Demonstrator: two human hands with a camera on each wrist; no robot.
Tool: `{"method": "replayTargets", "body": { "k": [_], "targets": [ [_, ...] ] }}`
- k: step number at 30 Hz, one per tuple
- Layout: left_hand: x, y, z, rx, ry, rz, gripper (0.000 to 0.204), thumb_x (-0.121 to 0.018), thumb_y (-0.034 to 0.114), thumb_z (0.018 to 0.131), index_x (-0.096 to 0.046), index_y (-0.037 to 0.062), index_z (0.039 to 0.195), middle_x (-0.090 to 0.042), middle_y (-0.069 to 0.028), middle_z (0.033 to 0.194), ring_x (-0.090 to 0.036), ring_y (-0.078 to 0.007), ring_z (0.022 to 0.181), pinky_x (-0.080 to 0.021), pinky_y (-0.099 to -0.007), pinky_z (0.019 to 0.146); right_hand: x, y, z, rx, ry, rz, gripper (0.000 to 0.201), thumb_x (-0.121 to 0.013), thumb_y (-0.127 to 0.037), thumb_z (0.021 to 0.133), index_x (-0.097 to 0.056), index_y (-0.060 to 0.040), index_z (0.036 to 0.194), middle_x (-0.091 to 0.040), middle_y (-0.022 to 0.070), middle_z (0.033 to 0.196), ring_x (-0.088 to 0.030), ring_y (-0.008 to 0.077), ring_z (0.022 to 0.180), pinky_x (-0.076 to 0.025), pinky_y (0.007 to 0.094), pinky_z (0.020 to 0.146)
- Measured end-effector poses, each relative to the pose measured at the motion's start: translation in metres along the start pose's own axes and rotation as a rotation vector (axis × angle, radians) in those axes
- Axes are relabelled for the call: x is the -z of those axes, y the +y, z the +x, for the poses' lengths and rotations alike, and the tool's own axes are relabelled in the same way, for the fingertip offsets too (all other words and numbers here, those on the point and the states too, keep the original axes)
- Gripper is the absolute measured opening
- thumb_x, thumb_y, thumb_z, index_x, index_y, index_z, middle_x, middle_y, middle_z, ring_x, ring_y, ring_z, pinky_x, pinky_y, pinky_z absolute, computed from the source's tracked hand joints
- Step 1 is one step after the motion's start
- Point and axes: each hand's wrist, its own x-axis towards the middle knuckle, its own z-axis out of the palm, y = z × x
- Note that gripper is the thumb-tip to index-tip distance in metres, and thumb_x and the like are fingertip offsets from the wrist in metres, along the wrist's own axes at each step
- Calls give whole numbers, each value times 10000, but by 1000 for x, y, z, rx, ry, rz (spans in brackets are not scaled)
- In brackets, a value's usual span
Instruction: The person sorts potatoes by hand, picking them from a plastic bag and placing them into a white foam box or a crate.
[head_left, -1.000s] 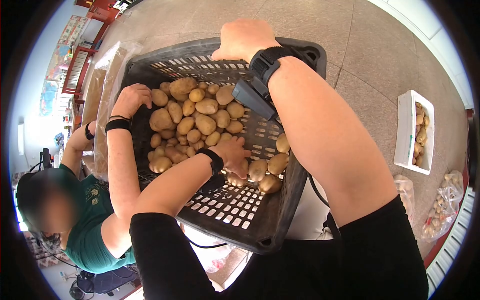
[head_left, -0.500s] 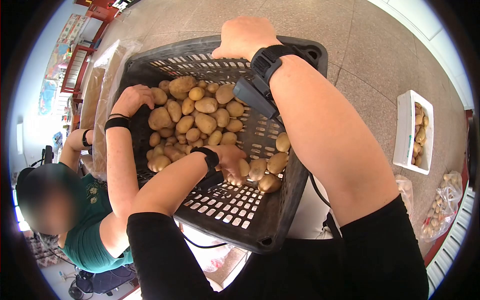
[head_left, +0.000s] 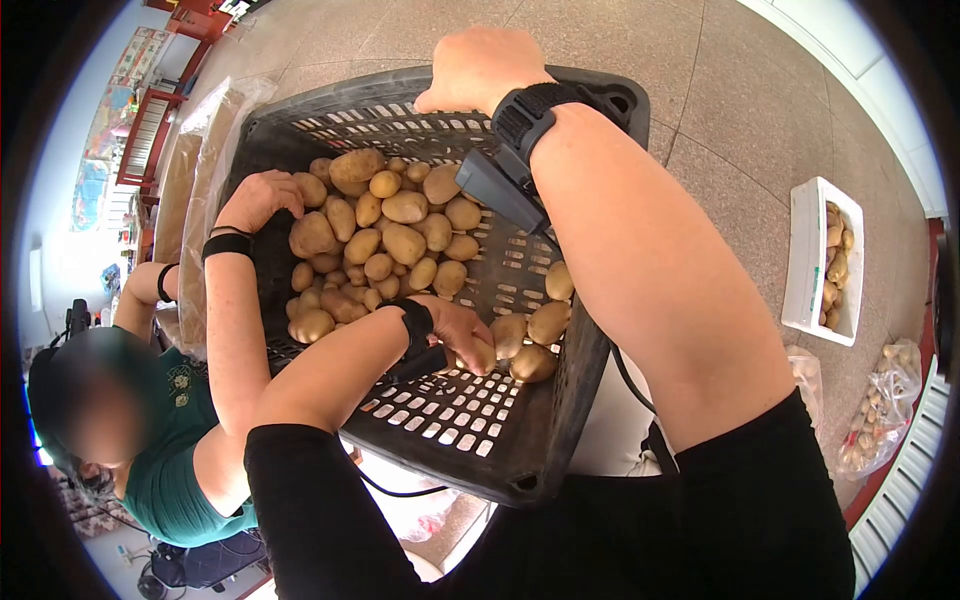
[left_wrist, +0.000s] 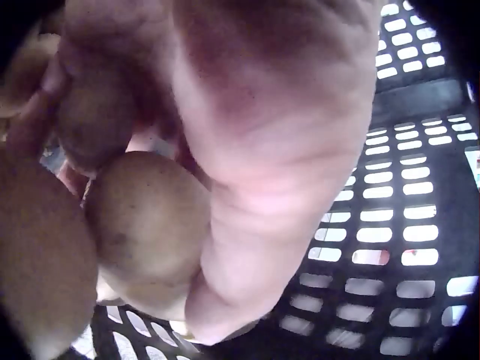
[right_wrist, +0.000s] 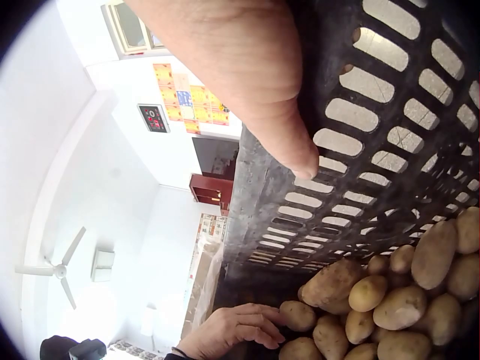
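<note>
In the head view a black slatted crate point(head_left: 600, 240) stands tilted, with a heap of potatoes point(head_left: 404, 243) at its left. My left hand point(head_left: 452, 330) is inside, low in the crate, its fingers and thumb round a potato point(head_left: 478, 357). The left wrist view shows that potato point(left_wrist: 150, 214) close up against the thumb, and more potatoes beside the fingers. My right hand point(head_left: 485, 70) grips the crate's far rim; its thumb point(right_wrist: 281, 135) lies over the inner side of the wall. Several loose potatoes point(head_left: 532, 364) lie right of my left hand.
At the left a person in a green shirt point(head_left: 160, 450) has one hand point(head_left: 262, 198) at the crate's left end, near a plastic-lined box point(head_left: 190, 200). On the floor at right stand a white box point(head_left: 805, 270) of potatoes and a bag point(head_left: 880, 410) of potatoes.
My left hand has drawn its spread fingers in around a potato, close to the loose ones. The crate appears slightly further left in the view. My right hand keeps its hold on the rim.
</note>
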Motion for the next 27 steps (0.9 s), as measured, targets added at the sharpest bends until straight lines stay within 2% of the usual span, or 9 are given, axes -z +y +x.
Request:
{"method": "replayTargets", "body": {
  "k": [7, 9, 15, 16, 18, 19, 22, 24, 27],
  "targets": [
    [-5, 19, -10, 23, -43, 6, 478, -702, 372, 718, -603, 97, 1096, -630, -22, 865, -558, -96, 699, -453, -208, 552, -4, 2, 5, 13, 27, -3, 305, -648, -396, 706, -691, -153, 884, -667, 44, 869, -646, 213, 789, -510, 347, 692],
    [-10, 15, -6, -48, -19, -5, 460, -693, 385, 729, -612, 106, 1085, -631, -8, 855, -545, -92, 687, -438, -209, 537, -7, 4, 5, 56, 84, 64, 368, -641, -432, 689, -689, -80, 786, -641, 90, 697, -627, 252, 663, -507, 363, 603],
    [-5, 10, -10, -45, -38, -35, 484, -691, 405, 725, -607, 120, 1108, -627, -1, 858, -540, -96, 698, -434, -210, 561, -6, 4, 5, 68, 87, 22, 382, -641, -449, 688, -685, -78, 767, -640, 85, 692, -626, 243, 653, -510, 355, 603],
    [-4, 8, -9, -46, -34, -32, 484, -691, 405, 725, -607, 120, 1108, -627, -1, 858, -540, -96, 698, -434, -210, 561, -5, 3, 6, 68, 92, 18, 382, -641, -449, 688, -685, -78, 767, -640, 85, 692, -626, 243, 653, -510, 355, 603],
    [-1, 6, -9, -73, -39, 19, 536, -699, 437, 703, -599, 119, 1123, -616, -15, 866, -545, -114, 732, -440, -224, 596, -3, 1, 5, -3, 12, 6, 311, -653, -393, 695, -691, -132, 860, -666, 56, 818, -643, 227, 758, -518, 354, 649],
    [1, 4, -10, -89, -8, 45, 568, -708, 459, 681, -601, 115, 1119, -606, -35, 877, -545, -135, 768, -443, -252, 626, -2, 1, 5, -3, 13, 5, 311, -653, -393, 695, -691, -132, 860, -666, 56, 818, -643, 227, 758, -518, 354, 649],
    [0, 6, -14, -49, -14, -9, 577, -712, 457, 677, -600, 99, 1116, -605, -49, 895, -547, -148, 791, -445, -261, 638, -3, 0, 5, 16, 6, 20, 318, -646, -404, 702, -689, -137, 868, -665, 54, 839, -642, 220, 783, -514, 347, 666],
    [-3, 8, -10, -49, -9, 7, 583, -713, 458, 676, -598, 91, 1115, -607, -50, 892, -549, -147, 778, -447, -256, 625, 0, -1, 5, -32, -60, 26, 323, -647, -408, 704, -688, -139, 879, -663, 55, 856, -640, 215, 808, -509, 345, 686],
    [-2, 17, -10, -13, -23, 15, 587, -713, 459, 677, -597, 83, 1113, -610, -51, 888, -553, -146, 758, -448, -248, 602, 2, -1, 2, -25, -37, 18, 329, -650, -411, 702, -687, -138, 883, -663, 57, 857, -640, 215, 813, -507, 343, 700]
  ]
}}
